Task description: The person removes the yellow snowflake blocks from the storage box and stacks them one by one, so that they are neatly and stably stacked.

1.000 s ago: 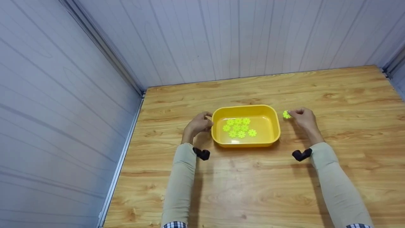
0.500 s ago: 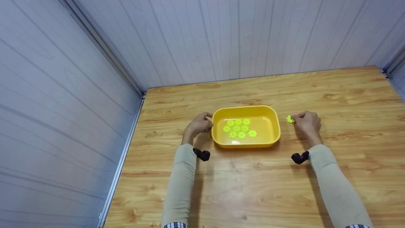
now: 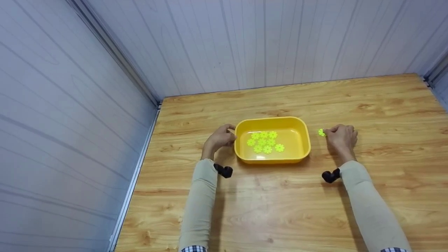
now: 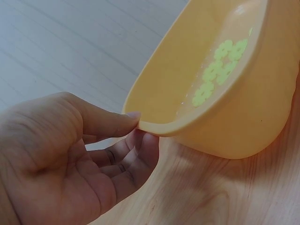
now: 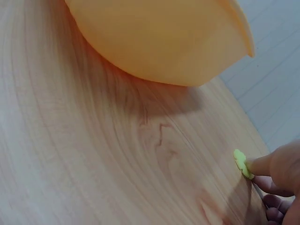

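Note:
A yellow rectangular basin (image 3: 295,140) stands on the wooden table with several bright yellow-green flower-shaped pieces (image 3: 262,142) lying flat inside. My left hand (image 3: 220,138) pinches the basin's left rim; the left wrist view shows the thumb (image 4: 117,124) on top of the rim and fingers beneath it. To the right of the basin, my right hand (image 3: 341,138) pinches one flower piece (image 3: 321,132) between thumb and fingers. In the right wrist view that piece (image 5: 241,164) is tilted at the fingertips, apart from the basin.
The wooden table (image 3: 266,206) extends around the basin. A pale panelled wall (image 3: 245,45) rises behind it, and another panelled wall (image 3: 63,115) stands along the left edge. A black device (image 3: 330,175) is on the right wrist, a similar one (image 3: 224,170) on the left.
My right hand has moved slightly toward me and to the right, with the flower piece in its fingers. The left hand and the basin have stayed in place.

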{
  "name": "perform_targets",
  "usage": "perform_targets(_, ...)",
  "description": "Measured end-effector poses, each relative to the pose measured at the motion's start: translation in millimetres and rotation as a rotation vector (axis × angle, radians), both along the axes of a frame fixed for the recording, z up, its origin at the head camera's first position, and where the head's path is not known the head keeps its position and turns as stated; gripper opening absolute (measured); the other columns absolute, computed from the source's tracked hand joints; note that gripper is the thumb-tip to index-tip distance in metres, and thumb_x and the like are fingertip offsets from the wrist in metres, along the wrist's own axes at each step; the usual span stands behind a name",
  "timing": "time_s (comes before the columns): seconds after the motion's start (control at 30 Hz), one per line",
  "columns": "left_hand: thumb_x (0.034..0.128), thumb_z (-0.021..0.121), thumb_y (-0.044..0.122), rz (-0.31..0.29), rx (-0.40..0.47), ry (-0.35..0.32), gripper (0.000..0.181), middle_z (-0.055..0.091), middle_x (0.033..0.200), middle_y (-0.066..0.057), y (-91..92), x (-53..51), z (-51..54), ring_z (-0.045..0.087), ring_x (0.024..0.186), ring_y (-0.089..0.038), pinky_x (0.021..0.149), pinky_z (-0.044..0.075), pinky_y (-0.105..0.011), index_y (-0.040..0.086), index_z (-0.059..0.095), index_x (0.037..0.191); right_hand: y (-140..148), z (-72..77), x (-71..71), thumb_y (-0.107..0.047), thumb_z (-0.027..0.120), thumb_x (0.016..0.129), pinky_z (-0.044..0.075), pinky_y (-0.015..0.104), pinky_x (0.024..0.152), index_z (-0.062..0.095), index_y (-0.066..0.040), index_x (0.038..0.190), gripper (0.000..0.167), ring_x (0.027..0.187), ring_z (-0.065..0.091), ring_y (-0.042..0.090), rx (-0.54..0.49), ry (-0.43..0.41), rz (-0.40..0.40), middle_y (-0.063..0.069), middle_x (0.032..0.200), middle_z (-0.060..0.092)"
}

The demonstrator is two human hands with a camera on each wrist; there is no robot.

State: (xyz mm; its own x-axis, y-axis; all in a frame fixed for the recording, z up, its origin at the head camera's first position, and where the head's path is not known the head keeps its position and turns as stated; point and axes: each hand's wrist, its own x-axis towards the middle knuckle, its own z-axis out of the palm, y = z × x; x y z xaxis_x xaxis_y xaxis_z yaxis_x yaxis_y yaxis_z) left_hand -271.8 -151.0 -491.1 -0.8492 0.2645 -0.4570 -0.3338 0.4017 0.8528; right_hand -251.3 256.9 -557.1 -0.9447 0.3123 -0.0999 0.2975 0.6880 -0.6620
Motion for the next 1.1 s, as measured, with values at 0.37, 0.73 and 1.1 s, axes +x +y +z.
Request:
perform_targets(0.37, 0.0904, 0.052, 0.003, -0.006, -0.006, 0.004, 0.045, 0.050, 0.099, -0.010, 2.3, 0.3, -1.9, 0.052, 0.080, -0.020, 0.096, 0.046, -0.049, 0.003, 0.043, 0.135, 0, 0.4, 2.1, -0.034, 0.056, 0.094, 0.029, 0.055, 0.091, 0.063, 0.002, 0.106, 0.039, 0.108, 0.037, 0.044, 0.014, 0.013, 0.000, 0.024, 0.114, 0.048)
perform_targets(0.73, 0.0909, 0.053, 0.005, 0.002, -0.035, 0.009, 0.044, 0.052, 0.098, -0.010, 2.4, -0.4, -1.7, 0.052, 0.080, -0.019, 0.093, 0.048, -0.047, 0.003, 0.045, 0.134, -9, 19.1, -0.4, -0.035, 0.057, 0.094, 0.033, 0.057, 0.093, 0.060, 0.007, 0.114, 0.046, 0.112, 0.042, 0.046, -0.012, 0.114, 0.063, 0.029, 0.117, 0.050)
perform_targets(1.1, 0.0904, 0.051, 0.000, 0.013, 0.007, -0.005, 0.043, 0.053, 0.093, -0.008, 1.6, -1.6, -0.2, 0.051, 0.078, -0.019, 0.087, 0.049, -0.042, 0.003, 0.044, 0.133, -39, 46.5, -0.1, -0.037, 0.057, 0.094, 0.037, 0.048, 0.087, 0.057, 0.005, 0.114, 0.046, 0.107, 0.044, 0.040, -0.120, 0.207, 0.121, 0.026, 0.120, 0.046)
